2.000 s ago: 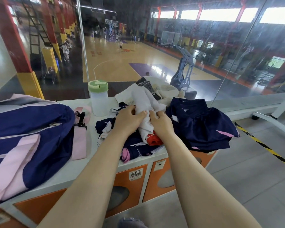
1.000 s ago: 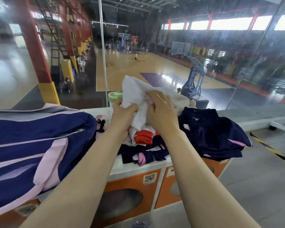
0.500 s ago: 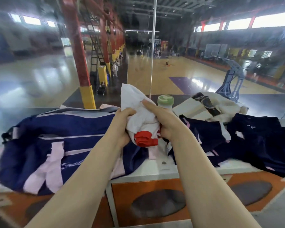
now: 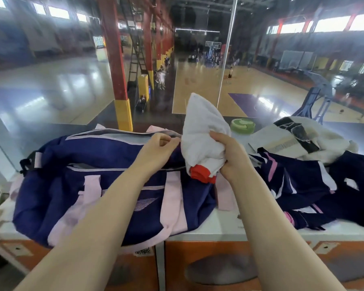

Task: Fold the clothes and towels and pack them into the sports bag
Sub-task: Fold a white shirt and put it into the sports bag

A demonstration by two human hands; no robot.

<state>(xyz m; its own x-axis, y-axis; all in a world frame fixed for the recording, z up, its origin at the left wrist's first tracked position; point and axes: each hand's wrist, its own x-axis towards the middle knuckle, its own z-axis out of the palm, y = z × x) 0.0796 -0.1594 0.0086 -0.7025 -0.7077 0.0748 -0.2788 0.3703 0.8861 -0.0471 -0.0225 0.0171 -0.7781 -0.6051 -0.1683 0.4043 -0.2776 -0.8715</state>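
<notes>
A navy and pink sports bag (image 4: 88,162) lies on the white counter (image 4: 214,227) at the left. My right hand (image 4: 229,156) grips a bunched white garment (image 4: 202,131) with a red cuff (image 4: 200,175), held just above the bag's right end. My left hand (image 4: 156,152) has its fingers curled, pinching at the bag's top edge by the zip. A heap of navy clothes with pink stripes (image 4: 303,181) lies to the right. On that heap rests a cream towel-like piece with a black print (image 4: 298,141).
A bottle with a green lid (image 4: 242,124) stands behind the white garment. A glass pane (image 4: 51,91) rises right behind the counter, with a sports hall below it. Orange locker doors (image 4: 219,269) front the counter.
Both hands carried the white garment left from the clothes heap to the bag. My left hand then let go of it and moved onto the bag's top edge.
</notes>
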